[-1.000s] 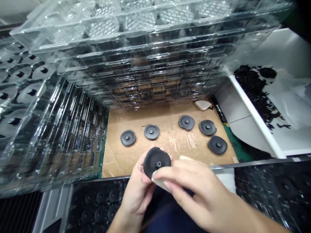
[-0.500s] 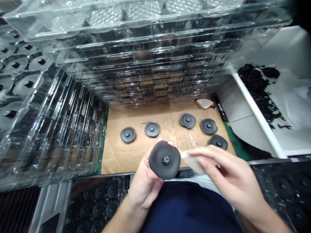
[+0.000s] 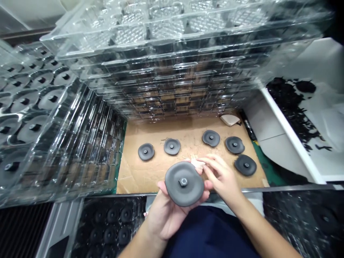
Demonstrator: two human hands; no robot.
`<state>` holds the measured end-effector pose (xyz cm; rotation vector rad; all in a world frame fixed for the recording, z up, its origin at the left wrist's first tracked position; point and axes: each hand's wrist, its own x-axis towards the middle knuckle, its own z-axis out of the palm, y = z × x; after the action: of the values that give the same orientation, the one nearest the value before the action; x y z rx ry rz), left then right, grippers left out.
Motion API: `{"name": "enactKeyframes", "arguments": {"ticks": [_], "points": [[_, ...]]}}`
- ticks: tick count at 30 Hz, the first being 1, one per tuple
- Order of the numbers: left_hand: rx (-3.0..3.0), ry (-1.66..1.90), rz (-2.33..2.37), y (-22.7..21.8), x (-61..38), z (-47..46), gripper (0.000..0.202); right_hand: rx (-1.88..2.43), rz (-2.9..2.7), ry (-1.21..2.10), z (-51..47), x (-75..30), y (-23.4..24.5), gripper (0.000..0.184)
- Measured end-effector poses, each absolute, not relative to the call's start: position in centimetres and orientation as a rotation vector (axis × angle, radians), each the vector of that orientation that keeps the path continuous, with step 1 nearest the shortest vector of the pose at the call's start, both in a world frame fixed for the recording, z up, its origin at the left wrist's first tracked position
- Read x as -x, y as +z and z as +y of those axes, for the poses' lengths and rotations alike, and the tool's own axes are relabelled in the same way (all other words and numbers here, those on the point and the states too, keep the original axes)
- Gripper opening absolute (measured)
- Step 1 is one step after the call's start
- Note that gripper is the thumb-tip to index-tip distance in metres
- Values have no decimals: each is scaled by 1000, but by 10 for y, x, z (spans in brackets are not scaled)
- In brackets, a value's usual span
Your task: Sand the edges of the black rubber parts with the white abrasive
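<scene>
My left hand point(image 3: 169, 216) grips a dark grey rounded disc point(image 3: 174, 186) by its edge, from below. The disc is slightly wavy and has a small raised stub at its centre, facing up. My right hand point(image 3: 221, 177) pinches a small white pad point(image 3: 197, 163) against the upper right rim of this disc. Part of the pad is hidden by the fingers. Behind the hands, several like discs lie apart on a cardboard sheet point(image 3: 139, 179), among them one at the left point(image 3: 146, 154) and one at the right point(image 3: 245, 168).
Stacked clear plastic trays point(image 3: 172, 61) rise behind the cardboard. More trays point(image 3: 67, 154), holding discs, stand at the left. A white bin point(image 3: 292, 132) with black scraps is at the right. Another white pad point(image 3: 229, 120) and a black pen-like object point(image 3: 248, 125) lie at the back right.
My left hand has turned the disc and tilted it. My right hand has moved leftward and brought the white pad onto the disc's rim. The view has shifted slightly.
</scene>
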<state>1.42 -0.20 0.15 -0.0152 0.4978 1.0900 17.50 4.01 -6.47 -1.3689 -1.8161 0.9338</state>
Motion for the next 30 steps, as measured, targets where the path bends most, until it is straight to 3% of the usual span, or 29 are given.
{"name": "enactKeyframes", "arguments": {"ticks": [4, 8, 13, 20, 30], "points": [[-30, 1088, 452, 6, -14, 0, 43, 1274, -1842, 992, 36, -178, -57, 24], [-200, 1172, 698, 5, -14, -3, 53, 1274, -1808, 1011, 31, -176, -66, 23], [-944, 1426, 1180, -2, -14, -4, 91, 1275, -1752, 1036, 33, -178, -62, 24], [-1679, 1380, 1189, -15, -14, -1, 110, 1318, -1572, 1102, 26, -188, -40, 17], [-1853, 1268, 1254, -25, -11, -6, 103, 1044, -1342, 1572, 23, -191, -11, 17]]}}
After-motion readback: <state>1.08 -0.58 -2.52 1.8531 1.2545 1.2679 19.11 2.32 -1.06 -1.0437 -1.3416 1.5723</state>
